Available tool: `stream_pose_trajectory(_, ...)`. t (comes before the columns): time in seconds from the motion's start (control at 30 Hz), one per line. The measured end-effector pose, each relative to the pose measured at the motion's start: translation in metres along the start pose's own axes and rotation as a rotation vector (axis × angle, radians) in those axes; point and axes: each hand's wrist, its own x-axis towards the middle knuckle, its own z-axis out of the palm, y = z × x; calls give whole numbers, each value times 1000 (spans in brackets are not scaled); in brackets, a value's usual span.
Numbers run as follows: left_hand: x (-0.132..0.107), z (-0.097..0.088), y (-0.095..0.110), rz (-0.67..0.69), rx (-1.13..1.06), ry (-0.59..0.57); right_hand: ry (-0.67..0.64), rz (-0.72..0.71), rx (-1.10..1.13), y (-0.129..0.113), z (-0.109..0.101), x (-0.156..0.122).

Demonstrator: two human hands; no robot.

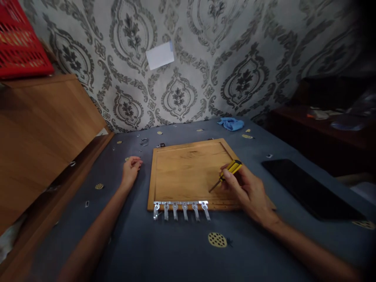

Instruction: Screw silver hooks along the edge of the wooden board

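Note:
My right hand (249,188) grips a yellow-and-black screwdriver (234,167), its shaft slanting down to the left over the wooden board (188,172). Left of the board, my left hand (131,170) is low over the cloth, fingertips drawn together near a few tiny metal pieces; whether anything is pinched in them is too small to tell. Along the board's near edge runs a row of silver metal hooks (185,210), sticking out past the edge on the left and middle. Small holes show in the edge to their right. Dark fittings (161,145) stick out at the far edge.
A black flat object (311,190) lies at the right on the grey pineapple-print cloth (176,250). Thin metal rings (144,141) and a crumpled blue cloth (232,123) lie farther back. A wooden cabinet (49,129) with a red basket (23,47) on top stands left.

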Motion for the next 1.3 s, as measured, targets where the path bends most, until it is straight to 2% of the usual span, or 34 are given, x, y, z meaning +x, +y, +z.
stream_pose_trajectory(0.13,27,0,-3,17,147,61,8,-48,-19,-4,-1,1)
stream_pose_trajectory(0.3,43,2,-6,69,314,111,12,-43,-20,-4,-1,2)
stream_pose_trajectory(0.53,63,2,-2,127,468,93,15,-69,-55,-4,-2,3)
stream_pose_trajectory(0.93,62,0,-3,156,537,70,15,-139,-80,-7,-3,2)
stream_pose_trajectory(1.1,62,0,-4,171,511,92,8,-94,-71,-5,-2,1)
stream_pose_trajectory(1.3,64,-2,-4,142,522,106,3,27,77,-2,1,1)
